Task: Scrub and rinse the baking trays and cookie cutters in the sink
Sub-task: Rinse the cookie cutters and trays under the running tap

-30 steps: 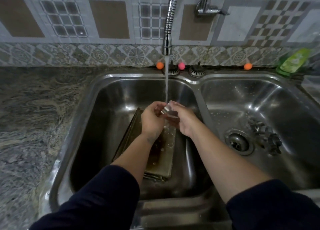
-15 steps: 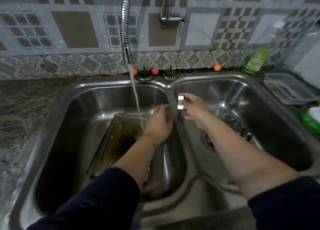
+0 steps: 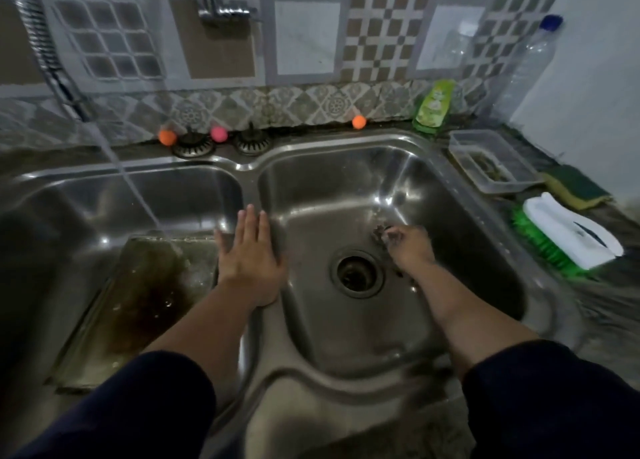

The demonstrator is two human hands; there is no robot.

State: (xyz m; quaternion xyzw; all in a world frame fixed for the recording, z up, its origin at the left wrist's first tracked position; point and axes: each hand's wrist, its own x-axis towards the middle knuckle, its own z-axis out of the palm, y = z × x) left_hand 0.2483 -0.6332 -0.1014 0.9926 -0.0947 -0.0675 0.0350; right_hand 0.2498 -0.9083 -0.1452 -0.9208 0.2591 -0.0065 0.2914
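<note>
A baking tray (image 3: 138, 306) lies in the left basin, holding brownish water, and the tap's stream (image 3: 138, 195) lands on its far edge. My left hand (image 3: 247, 254) rests flat with straight fingers on the divider between the two basins. My right hand (image 3: 407, 245) is down in the right basin beside the drain (image 3: 356, 273). Its curled fingers are on a cookie cutter in a small pile of cookie cutters (image 3: 380, 231). Motion blurs the pile and the fingertips.
On the counter at the right are a white scrub brush with green bristles (image 3: 568, 237), a green-and-yellow sponge (image 3: 576, 186), a clear plastic container (image 3: 491, 162), a green dish soap bottle (image 3: 433, 107) and a clear plastic bottle (image 3: 526, 60). The flexible tap hose (image 3: 48, 53) hangs at the far left.
My view has swung right. My right hand carried the cutter from under the stream down into the right basin. My left hand let go and moved onto the divider.
</note>
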